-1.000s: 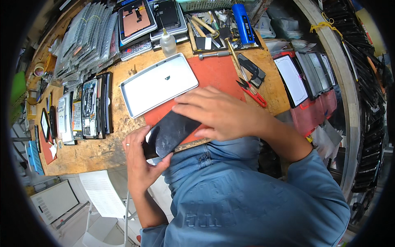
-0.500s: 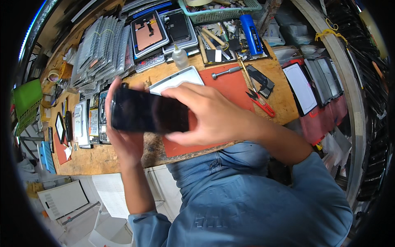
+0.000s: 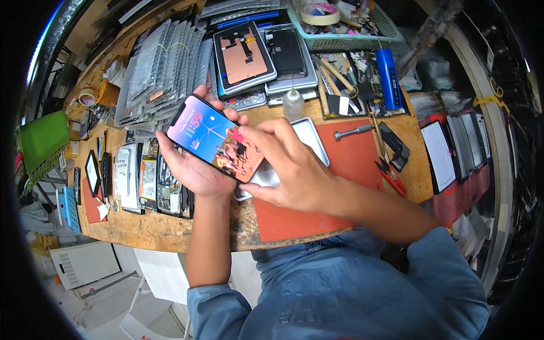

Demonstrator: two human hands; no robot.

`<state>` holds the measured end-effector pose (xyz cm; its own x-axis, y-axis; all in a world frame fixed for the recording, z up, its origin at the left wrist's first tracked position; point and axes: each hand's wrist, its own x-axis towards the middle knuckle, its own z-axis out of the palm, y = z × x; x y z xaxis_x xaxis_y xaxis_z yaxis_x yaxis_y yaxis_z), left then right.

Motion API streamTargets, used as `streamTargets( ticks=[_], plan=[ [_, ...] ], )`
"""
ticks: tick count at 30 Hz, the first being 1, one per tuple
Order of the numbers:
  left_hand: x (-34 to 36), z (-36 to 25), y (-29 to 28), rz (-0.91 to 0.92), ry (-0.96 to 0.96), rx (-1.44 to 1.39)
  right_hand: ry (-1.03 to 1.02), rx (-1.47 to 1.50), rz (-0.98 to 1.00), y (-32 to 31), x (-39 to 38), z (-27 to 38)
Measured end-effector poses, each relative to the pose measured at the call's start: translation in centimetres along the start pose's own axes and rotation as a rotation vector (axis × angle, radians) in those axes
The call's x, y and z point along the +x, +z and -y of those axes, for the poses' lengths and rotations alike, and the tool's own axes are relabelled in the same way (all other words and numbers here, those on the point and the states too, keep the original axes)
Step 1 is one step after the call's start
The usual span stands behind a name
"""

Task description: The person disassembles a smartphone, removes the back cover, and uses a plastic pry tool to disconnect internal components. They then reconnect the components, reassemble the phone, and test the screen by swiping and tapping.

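A smartphone [image 3: 211, 133] with its screen lit, showing a blue and pink picture of several people, is held tilted above the workbench. My left hand [image 3: 195, 170] cradles it from below, the thumb along the near edge and fingertips showing past the far edge. At its lower right end my right hand [image 3: 294, 170] has index finger and thumb on either side of the phone; the other fingers are curled. Beneath the hands lies a silver tray-like panel [image 3: 311, 139], partly hidden, on a red-brown mat [image 3: 345, 164].
A screwdriver [image 3: 352, 132], red-handled cutters [image 3: 392, 179] and a dropper bottle [image 3: 293, 104] lie or stand close by. Behind are opened tablets [image 3: 245, 59], bubble-wrapped stacks [image 3: 153, 73], a blue tool [image 3: 388, 79] and a green basket [image 3: 351, 39]. Phone parts [image 3: 148, 178] line the left.
The phone's dark screen is now lit. My left hand has turned palm-up under the phone, which is tilted differently. The whole view has shifted, so the bench appears further right.
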<state>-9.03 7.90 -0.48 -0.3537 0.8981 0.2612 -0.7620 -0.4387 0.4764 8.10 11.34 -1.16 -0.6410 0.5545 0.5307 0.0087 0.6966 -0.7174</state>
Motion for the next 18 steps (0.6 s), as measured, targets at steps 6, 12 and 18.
streamTargets(
  ticks=[6, 12, 18],
  plan=[
    [-0.8, 0.4, 0.2, -0.08, 0.131, 0.145, -0.037, -0.221, 0.131, -1.4, 0.5, 1.1],
    [-0.9, 0.3, -0.3, -0.078, 0.108, 0.14, -0.011, -0.139, 0.126, -1.3, 0.3, 1.6],
    [-0.8, -0.1, 0.0, -0.145, 0.052, 0.089, -0.05, -0.22, 0.134, -1.4, 0.5, 1.3]
  ],
)
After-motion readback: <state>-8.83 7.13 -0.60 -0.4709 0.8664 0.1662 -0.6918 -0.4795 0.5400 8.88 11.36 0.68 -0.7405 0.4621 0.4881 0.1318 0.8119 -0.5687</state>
